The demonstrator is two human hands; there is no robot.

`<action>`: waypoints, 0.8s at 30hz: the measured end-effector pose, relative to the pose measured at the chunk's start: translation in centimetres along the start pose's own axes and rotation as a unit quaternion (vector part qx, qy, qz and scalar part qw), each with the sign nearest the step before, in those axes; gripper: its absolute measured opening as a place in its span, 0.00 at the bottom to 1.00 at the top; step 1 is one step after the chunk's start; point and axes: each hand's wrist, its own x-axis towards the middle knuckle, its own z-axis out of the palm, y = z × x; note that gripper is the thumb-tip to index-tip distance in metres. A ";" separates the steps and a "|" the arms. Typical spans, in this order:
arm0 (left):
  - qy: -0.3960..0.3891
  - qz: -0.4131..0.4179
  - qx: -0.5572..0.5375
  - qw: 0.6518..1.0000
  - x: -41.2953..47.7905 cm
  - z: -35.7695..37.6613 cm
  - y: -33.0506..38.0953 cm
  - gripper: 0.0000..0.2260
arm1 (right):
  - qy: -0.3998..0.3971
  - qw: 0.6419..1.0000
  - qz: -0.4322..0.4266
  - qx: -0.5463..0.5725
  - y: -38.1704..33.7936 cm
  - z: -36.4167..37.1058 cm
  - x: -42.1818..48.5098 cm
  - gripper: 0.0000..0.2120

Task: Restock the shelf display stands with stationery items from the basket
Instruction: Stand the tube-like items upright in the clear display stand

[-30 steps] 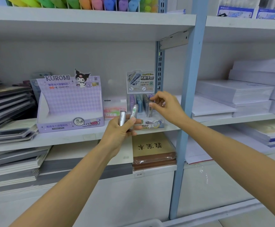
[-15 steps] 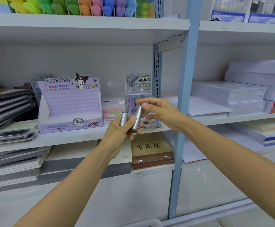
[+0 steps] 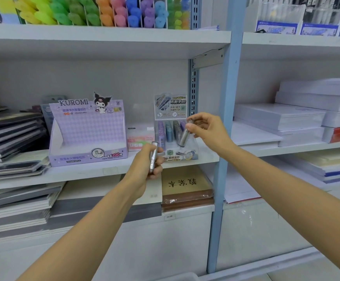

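The right hand (image 3: 207, 129) pinches a grey tube (image 3: 184, 136) by its top between thumb and fingertips, tilted, just above the small display stand (image 3: 172, 126) on the middle shelf (image 3: 104, 171), where purple, blue and grey tubes stand upright. The left hand (image 3: 144, 167) is closed around a second grey tube (image 3: 153, 157), held upright in front of the shelf edge, beside the empty purple box (image 3: 88, 130).

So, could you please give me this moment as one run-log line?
right hand: holds silver lead tube above small clear display stand | left hand: holds second silver tube | purple Kuromi box: empty
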 end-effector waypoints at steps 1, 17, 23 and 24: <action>0.004 -0.007 -0.008 1.000 0.0 0.0 0.0 0.10 | 0.006 1.000 -0.002 -0.027 0.3 0.1 0.0 0.09; -0.030 0.061 0.024 0.997 0.3 -0.7 -1.0 0.14 | -0.030 0.983 -0.071 -0.166 1.1 1.9 0.2 0.13; -0.049 0.074 -0.009 0.996 0.0 -0.6 -0.8 0.17 | -0.022 0.970 -0.091 -0.224 2.3 2.7 -0.1 0.10; -0.047 0.073 -0.013 0.996 0.0 -0.7 -0.9 0.17 | -0.020 0.971 -0.085 -0.222 2.4 2.6 -0.1 0.08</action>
